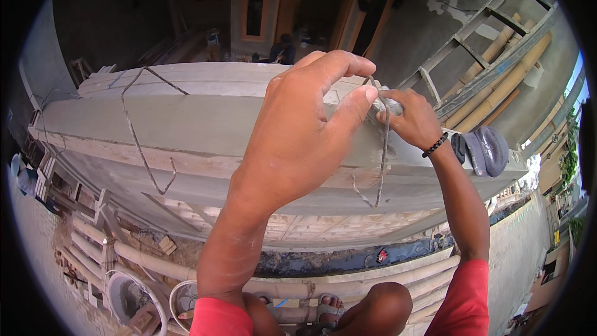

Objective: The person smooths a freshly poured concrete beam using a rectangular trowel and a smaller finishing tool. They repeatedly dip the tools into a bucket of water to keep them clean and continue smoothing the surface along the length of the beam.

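My left hand [305, 118] is raised over the wall top, thumb and index finger pinched round the upper end of a thin bent steel rod [384, 149]. The rod runs over the wall's edge and turns up in a hook at its lower end. Close beside it, my right hand [415, 117], with a black beaded bracelet on the wrist, has its fingers curled at the far edge; what they hold, if anything, is unclear. A second bent steel rod [132, 121] straddles the ledge at the left. Smooth grey mortar [205, 118] covers the ledge between them.
A dark grey rounded item [488, 152] lies at the ledge's right end. Behind lean a ladder [457, 40] and bamboo poles [507, 87]. Below, bamboo scaffolding [155, 263] supports my feet, with a white bucket [116, 292] and another bucket [176, 298] at lower left.
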### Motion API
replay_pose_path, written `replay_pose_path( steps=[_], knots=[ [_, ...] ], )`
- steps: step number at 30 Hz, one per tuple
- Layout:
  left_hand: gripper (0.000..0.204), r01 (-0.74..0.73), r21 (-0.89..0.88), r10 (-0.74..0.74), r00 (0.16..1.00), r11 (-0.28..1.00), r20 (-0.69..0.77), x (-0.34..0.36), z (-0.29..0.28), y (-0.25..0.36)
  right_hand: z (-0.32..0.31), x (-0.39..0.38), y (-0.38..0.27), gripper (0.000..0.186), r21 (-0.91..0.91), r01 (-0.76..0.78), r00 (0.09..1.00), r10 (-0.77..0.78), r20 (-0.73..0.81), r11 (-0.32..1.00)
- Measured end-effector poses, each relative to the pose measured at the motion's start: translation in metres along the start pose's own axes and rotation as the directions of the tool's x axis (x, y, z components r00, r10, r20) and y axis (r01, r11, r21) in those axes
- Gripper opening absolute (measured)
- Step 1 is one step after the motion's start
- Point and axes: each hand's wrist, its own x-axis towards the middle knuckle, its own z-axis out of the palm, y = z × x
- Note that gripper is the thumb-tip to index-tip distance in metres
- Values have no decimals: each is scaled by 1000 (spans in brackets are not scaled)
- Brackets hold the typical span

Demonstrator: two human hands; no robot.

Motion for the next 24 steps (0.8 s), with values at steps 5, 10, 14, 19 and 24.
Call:
replay_pose_path(
  steps=[5,10,14,19,24],
  knots=[
    [27,23,-10,-23,1000,1000,-12,0,-4,-3,16,-1,-2,49,59,-16,995,10,96,998],
    [27,35,6,-35,999,999,42,0,4,-14,20,-24,1,49,164,261,950,-284,130,951],
    [28,14,37,-15,999,999,38,-1,-1,-18,-12,-53,32,49,112,91,976,-111,185,989],
    [27,-32,-27,34,998,999,52,2,18,-18,14,-39,21,50,169,207,974,-219,54,964],
    [27,-18,114,12,999,993,53,-5,-3,-17,-8,-57,36,49,229,198,958,-238,162,953]
  ],
)
